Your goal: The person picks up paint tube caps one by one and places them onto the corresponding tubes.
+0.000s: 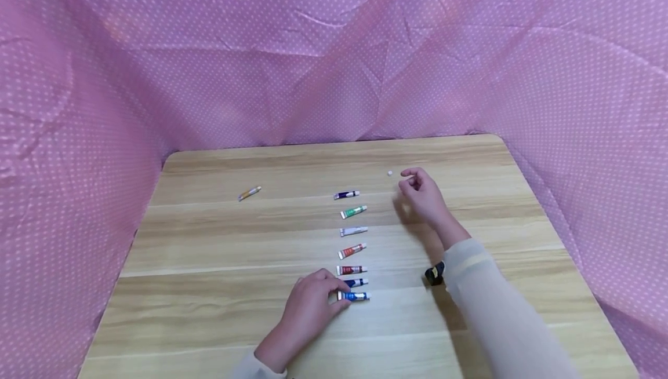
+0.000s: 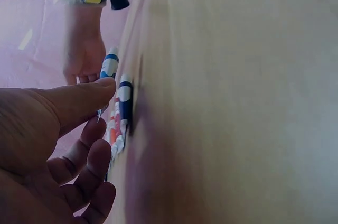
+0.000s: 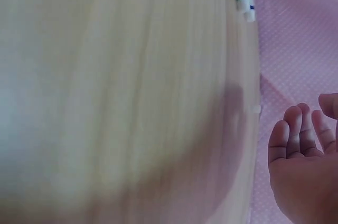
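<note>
My left hand [image 1: 309, 305] pinches a blue paint tube [image 1: 359, 296] at its flat end, at the near end of a column of tubes. In the left wrist view the thumb and forefinger grip this blue tube [image 2: 109, 66]. Close beyond it lies a dark blue tube [image 1: 359, 282]. Farther up the column are a dark red tube [image 1: 352, 270], an orange-red one [image 1: 352, 251], a white one [image 1: 354, 231], a green one [image 1: 354, 212] and a purple one [image 1: 347, 195]. My right hand [image 1: 425, 196], fingers loosely bent and holding nothing, hovers beside a small white cap [image 1: 389, 173].
A yellow-gold tube [image 1: 249, 193] lies alone at the far left of the wooden table [image 1: 198, 286]. Pink dotted cloth [image 1: 334, 77] hangs behind the table and along both sides. A black device [image 1: 434, 274] is strapped to the right wrist.
</note>
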Available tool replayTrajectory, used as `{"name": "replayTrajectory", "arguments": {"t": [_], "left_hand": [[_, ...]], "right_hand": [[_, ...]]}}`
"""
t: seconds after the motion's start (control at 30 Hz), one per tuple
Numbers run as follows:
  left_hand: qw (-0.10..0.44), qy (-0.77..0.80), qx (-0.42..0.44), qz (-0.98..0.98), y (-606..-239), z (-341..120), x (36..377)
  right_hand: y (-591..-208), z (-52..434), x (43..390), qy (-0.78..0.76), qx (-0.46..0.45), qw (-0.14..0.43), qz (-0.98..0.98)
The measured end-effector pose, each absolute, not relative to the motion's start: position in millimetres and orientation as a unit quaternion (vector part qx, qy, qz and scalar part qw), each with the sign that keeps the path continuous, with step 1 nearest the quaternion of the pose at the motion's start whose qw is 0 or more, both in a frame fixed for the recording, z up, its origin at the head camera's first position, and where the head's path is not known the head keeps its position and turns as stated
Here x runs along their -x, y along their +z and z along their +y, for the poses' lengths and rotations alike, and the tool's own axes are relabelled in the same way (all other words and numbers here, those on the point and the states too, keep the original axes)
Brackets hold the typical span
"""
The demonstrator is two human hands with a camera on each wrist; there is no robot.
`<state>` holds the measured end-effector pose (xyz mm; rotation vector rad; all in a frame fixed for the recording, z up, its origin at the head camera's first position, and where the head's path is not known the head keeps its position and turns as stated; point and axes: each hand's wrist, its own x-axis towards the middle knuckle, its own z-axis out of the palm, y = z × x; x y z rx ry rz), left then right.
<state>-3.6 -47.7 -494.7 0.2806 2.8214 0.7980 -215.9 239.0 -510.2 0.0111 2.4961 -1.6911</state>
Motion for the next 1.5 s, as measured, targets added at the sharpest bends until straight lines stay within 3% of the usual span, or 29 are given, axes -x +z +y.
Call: {"name": "replayTrajectory", "arguments": {"t": [0.4,0.77,1.0,1.2,1.5], "left_hand": [[0.128,0.264,-0.093,0.952,-503,-49,-1],[0.096,0.26,-0.106,0.955,-512,-49,-3],[0.106,0.284,-0.08,0.95,-507,-51,-2],[0.115,0.28,-0.039,0.952,-498,-63,10],[0.075,0.263,0.0,0.962,-480,-99,43]], "right_hand": [[-518,228,243,-0.504,-0.023,0.077,0.86],[-529,227,253,-0.452,-0.027,0.097,0.886],[-534,229,258,-0.429,-0.014,0.097,0.898],[-536,228,263,-0.401,-0.004,0.09,0.912],[-538,224,268,-0.372,-0.011,0.078,0.925]]}}
